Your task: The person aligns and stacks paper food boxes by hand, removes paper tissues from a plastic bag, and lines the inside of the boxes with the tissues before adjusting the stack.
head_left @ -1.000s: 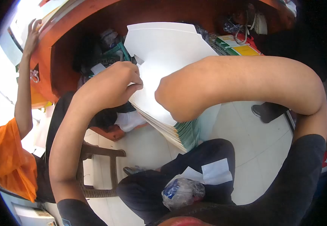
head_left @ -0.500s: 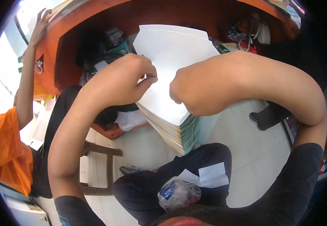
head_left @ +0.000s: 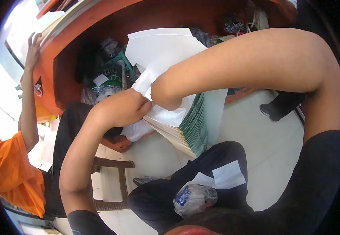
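A tall stack of white sheets or folders with green edges (head_left: pixel 193 125) stands before me. Its top white sheet (head_left: pixel 160 45) has a folded flap at the far end. Over the stack's left edge is my left hand (head_left: pixel 119 109), fingers closed and thumb pressed to them; what they pinch is hidden. My right hand (head_left: pixel 168 92) is curled into a fist low over the top of the stack, almost touching the left fingertips. Its fingers face away, so anything inside them cannot be seen. A narrow strip of white paper (head_left: pixel 141 81) shows just beyond the two hands.
Behind the stack is an orange counter (head_left: pixel 46 78) with bags and clutter underneath. A clear plastic bundle (head_left: pixel 195 199) and white paper pieces (head_left: pixel 229 175) rest on my lap. A person in an orange shirt (head_left: pixel 15 172) is at the left, beside a brown chair (head_left: pixel 119 180).
My right hand has moved left across the stack, and my left hand has shifted down and left. They are now close together. The view has tilted, and the top sheet's flap sits further left.
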Demonstrator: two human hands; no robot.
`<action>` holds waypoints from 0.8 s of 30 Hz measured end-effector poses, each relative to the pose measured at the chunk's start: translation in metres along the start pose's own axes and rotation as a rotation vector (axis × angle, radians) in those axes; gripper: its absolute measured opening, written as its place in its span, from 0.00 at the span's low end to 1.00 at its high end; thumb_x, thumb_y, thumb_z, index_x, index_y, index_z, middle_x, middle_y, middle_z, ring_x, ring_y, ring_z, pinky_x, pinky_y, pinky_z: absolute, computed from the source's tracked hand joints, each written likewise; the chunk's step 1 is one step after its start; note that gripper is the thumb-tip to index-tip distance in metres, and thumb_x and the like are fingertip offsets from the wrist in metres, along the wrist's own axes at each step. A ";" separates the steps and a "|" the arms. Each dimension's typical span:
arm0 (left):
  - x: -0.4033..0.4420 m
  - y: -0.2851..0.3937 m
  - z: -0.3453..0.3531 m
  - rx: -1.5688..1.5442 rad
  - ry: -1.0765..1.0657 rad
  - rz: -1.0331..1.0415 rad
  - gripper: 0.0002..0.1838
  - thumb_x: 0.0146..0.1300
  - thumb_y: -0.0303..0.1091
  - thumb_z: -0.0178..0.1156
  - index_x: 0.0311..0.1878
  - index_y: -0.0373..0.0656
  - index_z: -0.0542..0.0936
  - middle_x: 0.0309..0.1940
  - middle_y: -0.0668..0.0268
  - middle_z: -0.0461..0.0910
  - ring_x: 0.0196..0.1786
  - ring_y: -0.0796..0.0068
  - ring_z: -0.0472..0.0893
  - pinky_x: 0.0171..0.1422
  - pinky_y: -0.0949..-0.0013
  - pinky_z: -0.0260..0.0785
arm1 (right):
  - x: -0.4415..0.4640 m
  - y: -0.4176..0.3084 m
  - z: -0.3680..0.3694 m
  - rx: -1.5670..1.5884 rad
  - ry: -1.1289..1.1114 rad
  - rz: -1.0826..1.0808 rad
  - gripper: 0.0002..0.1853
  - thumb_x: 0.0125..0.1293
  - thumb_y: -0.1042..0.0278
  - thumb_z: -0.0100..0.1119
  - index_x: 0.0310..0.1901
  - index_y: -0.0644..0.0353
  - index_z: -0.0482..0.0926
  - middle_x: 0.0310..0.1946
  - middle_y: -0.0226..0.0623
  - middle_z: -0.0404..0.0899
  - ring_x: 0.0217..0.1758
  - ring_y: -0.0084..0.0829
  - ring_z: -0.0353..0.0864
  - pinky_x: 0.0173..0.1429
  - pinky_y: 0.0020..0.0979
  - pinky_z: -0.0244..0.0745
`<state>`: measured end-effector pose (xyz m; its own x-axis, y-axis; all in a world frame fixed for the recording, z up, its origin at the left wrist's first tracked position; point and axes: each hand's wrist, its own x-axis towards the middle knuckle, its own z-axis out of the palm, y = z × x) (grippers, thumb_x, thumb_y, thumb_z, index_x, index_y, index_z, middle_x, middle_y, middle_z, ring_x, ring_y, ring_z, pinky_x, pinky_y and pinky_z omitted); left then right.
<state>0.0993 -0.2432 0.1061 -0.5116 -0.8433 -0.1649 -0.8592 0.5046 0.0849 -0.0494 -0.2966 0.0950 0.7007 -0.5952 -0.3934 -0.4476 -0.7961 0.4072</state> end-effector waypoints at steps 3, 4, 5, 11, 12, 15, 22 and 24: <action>-0.005 0.006 0.001 0.104 -0.034 -0.024 0.24 0.77 0.41 0.50 0.37 0.31 0.87 0.33 0.42 0.85 0.39 0.40 0.85 0.51 0.47 0.77 | 0.006 0.000 0.006 -0.013 -0.014 -0.008 0.12 0.59 0.71 0.62 0.41 0.64 0.90 0.42 0.51 0.89 0.45 0.49 0.89 0.49 0.46 0.82; -0.007 0.007 0.002 0.156 -0.050 -0.034 0.25 0.78 0.42 0.48 0.36 0.31 0.86 0.33 0.42 0.85 0.39 0.39 0.85 0.51 0.46 0.77 | 0.007 0.000 0.005 -0.017 -0.016 -0.014 0.12 0.59 0.71 0.62 0.41 0.64 0.90 0.42 0.50 0.89 0.46 0.49 0.89 0.49 0.46 0.82; -0.009 0.008 0.004 0.184 0.001 0.002 0.26 0.78 0.42 0.48 0.35 0.30 0.86 0.32 0.42 0.85 0.39 0.39 0.84 0.51 0.46 0.76 | 0.008 0.000 0.005 -0.017 -0.020 -0.020 0.12 0.59 0.71 0.63 0.42 0.64 0.90 0.42 0.50 0.89 0.46 0.49 0.89 0.50 0.46 0.82; -0.015 0.003 0.014 0.225 0.198 0.187 0.25 0.80 0.40 0.46 0.35 0.30 0.83 0.33 0.40 0.83 0.43 0.35 0.82 0.55 0.42 0.73 | 0.016 0.003 0.012 0.056 0.122 -0.059 0.12 0.59 0.70 0.64 0.43 0.62 0.91 0.43 0.48 0.89 0.48 0.49 0.89 0.51 0.46 0.82; -0.017 0.008 0.011 0.184 0.125 0.107 0.26 0.80 0.41 0.45 0.36 0.29 0.83 0.33 0.39 0.83 0.43 0.35 0.82 0.55 0.43 0.73 | 0.017 0.005 0.019 0.113 0.208 -0.069 0.13 0.58 0.71 0.65 0.44 0.62 0.91 0.43 0.48 0.89 0.48 0.49 0.89 0.51 0.46 0.82; -0.017 0.010 0.006 0.114 0.009 0.084 0.26 0.81 0.43 0.43 0.41 0.31 0.84 0.35 0.40 0.83 0.45 0.36 0.82 0.56 0.43 0.72 | 0.021 0.005 0.036 0.097 0.268 -0.047 0.12 0.58 0.72 0.65 0.43 0.62 0.91 0.42 0.48 0.90 0.49 0.50 0.89 0.50 0.48 0.83; -0.011 0.009 0.011 0.074 -0.003 0.041 0.26 0.78 0.44 0.43 0.38 0.35 0.86 0.36 0.43 0.86 0.42 0.38 0.85 0.58 0.48 0.76 | -0.025 -0.001 -0.007 0.114 0.049 -0.046 0.11 0.62 0.72 0.61 0.42 0.64 0.91 0.40 0.51 0.89 0.46 0.50 0.89 0.49 0.48 0.83; -0.009 0.008 0.009 0.073 -0.004 0.031 0.25 0.75 0.43 0.45 0.37 0.34 0.86 0.37 0.43 0.86 0.43 0.39 0.85 0.57 0.47 0.76 | -0.048 0.002 -0.019 0.228 0.074 -0.089 0.13 0.66 0.69 0.57 0.43 0.64 0.90 0.41 0.51 0.89 0.46 0.49 0.88 0.50 0.47 0.82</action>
<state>0.0972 -0.2304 0.0996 -0.5376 -0.8264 -0.1673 -0.8398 0.5427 0.0178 -0.0734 -0.2677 0.1300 0.7782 -0.5185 -0.3543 -0.4900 -0.8542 0.1739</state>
